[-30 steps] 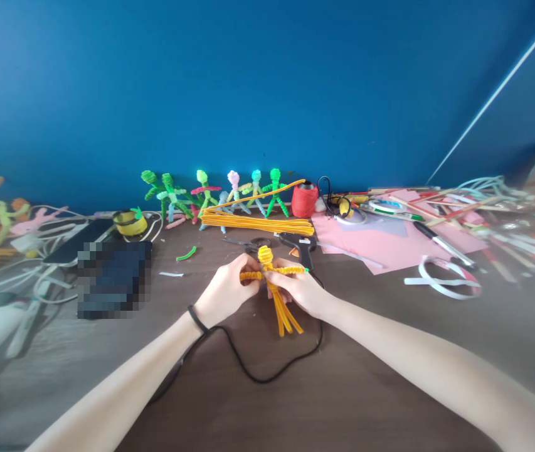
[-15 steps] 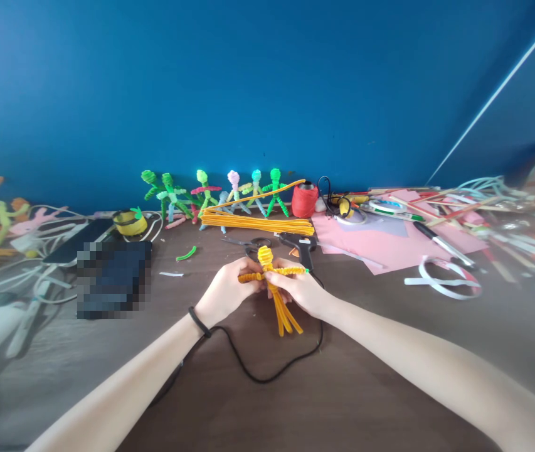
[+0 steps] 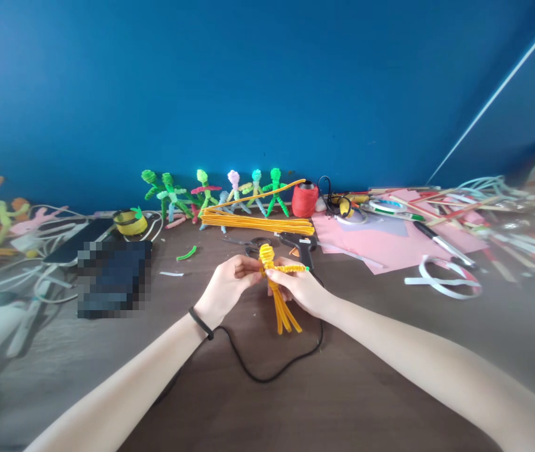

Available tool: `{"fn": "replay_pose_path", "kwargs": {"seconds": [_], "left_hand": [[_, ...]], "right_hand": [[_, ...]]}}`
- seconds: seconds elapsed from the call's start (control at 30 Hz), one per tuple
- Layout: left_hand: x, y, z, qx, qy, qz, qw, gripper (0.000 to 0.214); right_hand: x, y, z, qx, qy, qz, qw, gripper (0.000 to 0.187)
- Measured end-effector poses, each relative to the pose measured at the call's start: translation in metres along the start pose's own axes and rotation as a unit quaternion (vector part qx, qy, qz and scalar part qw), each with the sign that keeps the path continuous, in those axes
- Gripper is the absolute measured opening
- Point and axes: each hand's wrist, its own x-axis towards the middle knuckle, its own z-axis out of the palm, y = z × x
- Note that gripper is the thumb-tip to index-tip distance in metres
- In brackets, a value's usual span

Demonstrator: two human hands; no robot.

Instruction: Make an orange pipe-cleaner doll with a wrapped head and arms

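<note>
An orange-yellow pipe cleaner figure (image 3: 266, 253) is held upright between my hands, with a coiled head, a coiled arm stretching right and several straight strands hanging below. My right hand (image 3: 297, 287) pinches its body, thumb in front. My left hand (image 3: 232, 280) is closed on the figure's left side, its fingertips covering the arm there. Just behind the hands lie black scissors (image 3: 260, 242) and a black glue gun (image 3: 301, 243), whose cord loops across the table below my hands.
Behind the tools is a bundle of orange pipe cleaners (image 3: 258, 221). Several finished pipe cleaner figures (image 3: 234, 185) lean on the blue wall, beside a red spool (image 3: 305, 199). Pink paper (image 3: 356, 245) and strips lie right; a dark phone (image 3: 115, 279) and yellow tape (image 3: 130, 223) lie left.
My left hand has shifted its grip, and its fingers now cover the figure's left arm, which showed before. My right hand and the figure have stayed almost in place.
</note>
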Motion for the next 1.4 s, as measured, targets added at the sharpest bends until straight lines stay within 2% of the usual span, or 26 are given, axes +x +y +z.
{"fn": "replay_pose_path", "kwargs": {"seconds": [0.3, 0.47, 0.7, 0.8, 0.93, 1.07, 1.17, 1.4], "left_hand": [[-0.003, -0.002, 0.005, -0.041, 0.034, 0.043, 0.998, 0.018], [-0.003, -0.002, 0.004, -0.019, 0.016, 0.074, 0.997, 0.017], [-0.001, -0.005, -0.001, 0.04, -0.018, 0.084, 0.995, 0.01], [0.0, -0.007, -0.002, 0.046, -0.023, 0.109, 0.993, 0.01], [0.0, -0.005, -0.002, 0.113, -0.02, 0.143, 0.983, 0.013], [-0.004, 0.002, -0.001, 0.145, -0.021, 0.149, 0.978, 0.018], [-0.006, 0.004, -0.001, 0.13, -0.034, 0.149, 0.98, 0.018], [-0.003, -0.004, 0.0, 0.102, -0.052, 0.114, 0.987, 0.011]], "right_hand": [[0.001, -0.002, 0.002, 0.009, 0.007, 0.008, 1.0, 0.017], [0.0, -0.002, 0.001, 0.009, 0.007, 0.016, 1.0, 0.017], [0.0, -0.002, 0.002, 0.03, 0.014, 0.025, 0.999, 0.019], [0.001, -0.001, 0.001, 0.038, 0.015, 0.025, 0.999, 0.02], [0.001, 0.001, 0.001, 0.04, 0.009, 0.024, 0.999, 0.02], [0.0, 0.0, 0.001, 0.04, 0.01, 0.026, 0.999, 0.019], [-0.001, -0.001, 0.001, 0.039, 0.013, 0.028, 0.999, 0.019], [-0.001, 0.0, 0.0, 0.037, 0.012, 0.029, 0.999, 0.019]]}}
